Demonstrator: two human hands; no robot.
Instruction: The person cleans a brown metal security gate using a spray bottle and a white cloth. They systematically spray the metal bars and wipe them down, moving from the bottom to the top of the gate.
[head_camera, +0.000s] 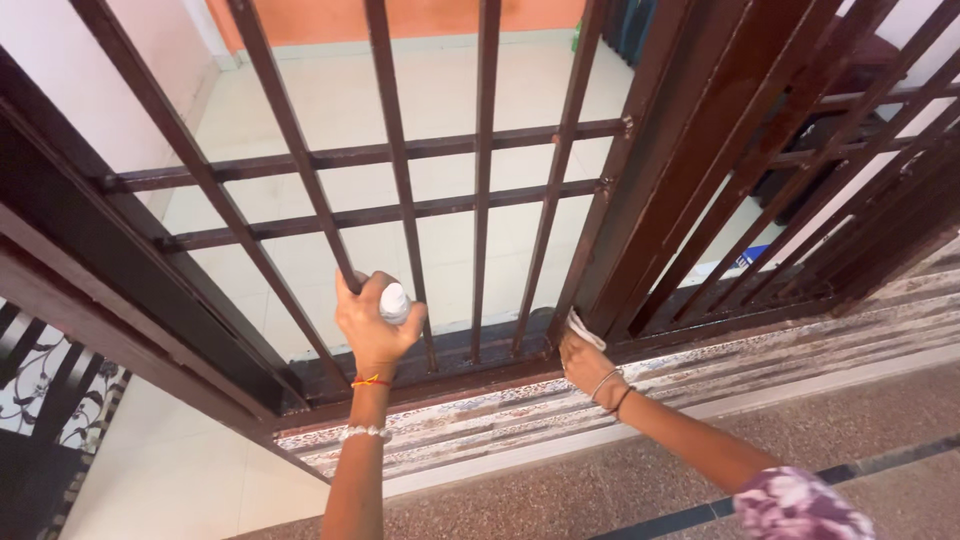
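A small white bottle (395, 302) is seen just left of the frame's centre, clamped in the left hand (372, 325), whose fingers are wrapped around it close against a dark brown bar of the metal grille (480, 200). A pale folded cloth (585, 330) is pressed against the grille's lower frame at centre, gripped by the right hand (585, 362). Something small and blue (750, 256) is glimpsed behind the bars at right. A patterned stone sill (700, 365) is crossed below. Both arms are stretched forward, bangles worn at the wrists.
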